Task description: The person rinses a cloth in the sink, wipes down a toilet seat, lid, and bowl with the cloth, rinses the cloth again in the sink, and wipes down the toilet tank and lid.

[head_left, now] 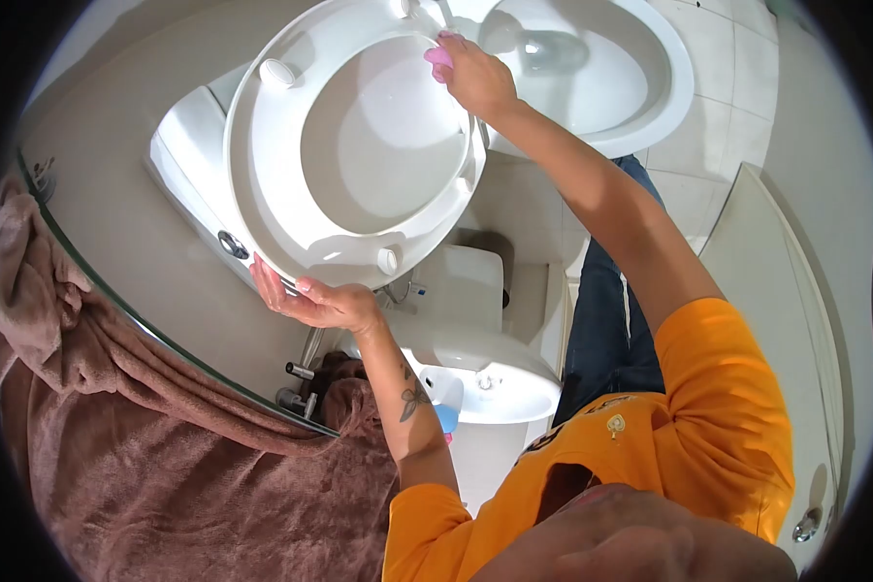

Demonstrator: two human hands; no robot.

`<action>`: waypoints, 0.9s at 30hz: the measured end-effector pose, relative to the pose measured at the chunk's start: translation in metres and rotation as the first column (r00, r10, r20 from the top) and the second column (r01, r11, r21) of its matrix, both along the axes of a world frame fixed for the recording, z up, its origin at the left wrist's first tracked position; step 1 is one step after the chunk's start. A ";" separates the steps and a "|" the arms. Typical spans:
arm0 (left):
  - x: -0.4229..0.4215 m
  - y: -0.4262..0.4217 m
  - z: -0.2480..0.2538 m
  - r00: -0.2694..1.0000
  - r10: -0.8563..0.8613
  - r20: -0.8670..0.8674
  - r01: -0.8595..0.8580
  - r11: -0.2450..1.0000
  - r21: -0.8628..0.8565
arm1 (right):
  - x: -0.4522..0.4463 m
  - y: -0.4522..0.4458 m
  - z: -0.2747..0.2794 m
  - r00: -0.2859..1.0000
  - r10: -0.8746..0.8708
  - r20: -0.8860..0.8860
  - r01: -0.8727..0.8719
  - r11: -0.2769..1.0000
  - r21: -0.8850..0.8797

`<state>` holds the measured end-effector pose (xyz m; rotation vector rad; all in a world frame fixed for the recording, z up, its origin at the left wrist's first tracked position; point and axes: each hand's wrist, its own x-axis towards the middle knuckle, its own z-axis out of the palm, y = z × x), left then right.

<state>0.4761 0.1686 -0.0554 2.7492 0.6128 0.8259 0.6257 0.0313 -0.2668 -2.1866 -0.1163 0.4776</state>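
A white toilet seat (267,165) stands raised in front of the lid (378,136), with white bumpers on its underside. My left hand (320,303) is at the seat's outer edge, palm up, with fingers and thumb against the rim; part of its grip is hidden. Near the hinge end, my right hand (480,80) pinches a small pink sponge or cloth (440,58) close to the seat's inner edge. The toilet bowl (674,68) lies open beyond that hand. Behind the seat is the white cistern (189,141) with a round chrome flush button (233,244).
A brown towel (165,436) hangs over a glass panel (155,335) on the left. Below my left hand are a chrome tap (301,371) and a white washbasin (514,400). White floor tiles (708,136) and a door (786,281) are at the right.
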 end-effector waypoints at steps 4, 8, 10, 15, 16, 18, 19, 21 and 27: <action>-0.002 -0.001 0.003 0.999 0.022 -0.024 -0.022 1.000 0.012 | -0.011 -0.026 0.005 0.878 0.210 -0.430 -0.179 0.977 0.113; -0.003 0.000 -0.001 0.999 0.032 0.000 -0.032 0.999 -0.026 | 0.017 -0.034 0.045 0.909 0.084 -0.409 -0.026 0.989 0.145; -0.003 -0.001 0.000 0.999 0.036 -0.006 -0.036 0.999 -0.023 | 0.054 -0.026 0.076 0.969 0.100 -0.224 -0.039 0.964 0.262; -0.007 0.002 -0.001 0.997 0.076 0.002 -0.076 0.997 -0.025 | 0.087 0.013 0.065 0.855 0.414 0.314 -0.492 0.839 0.233; -0.006 0.002 -0.002 0.998 0.067 0.017 -0.066 0.997 -0.034 | 0.078 0.011 0.056 0.854 0.415 0.314 -0.493 0.838 0.233; -0.005 0.001 -0.003 0.997 0.066 0.034 -0.063 0.996 -0.063 | 0.054 0.005 0.040 0.983 0.021 0.180 -0.107 0.870 0.481; -0.005 0.001 -0.004 0.997 0.062 0.045 -0.058 0.994 -0.090 | 0.046 0.007 0.036 0.983 0.020 0.180 -0.106 0.870 0.481; -0.004 -0.001 -0.002 0.998 0.050 0.031 -0.046 0.993 -0.108 | 0.035 0.009 0.029 0.934 -0.174 0.313 -0.017 0.850 0.526; -0.002 -0.004 -0.003 0.998 0.047 0.038 -0.041 0.988 -0.146 | 0.024 0.016 0.014 0.966 -0.239 0.103 0.177 0.893 0.413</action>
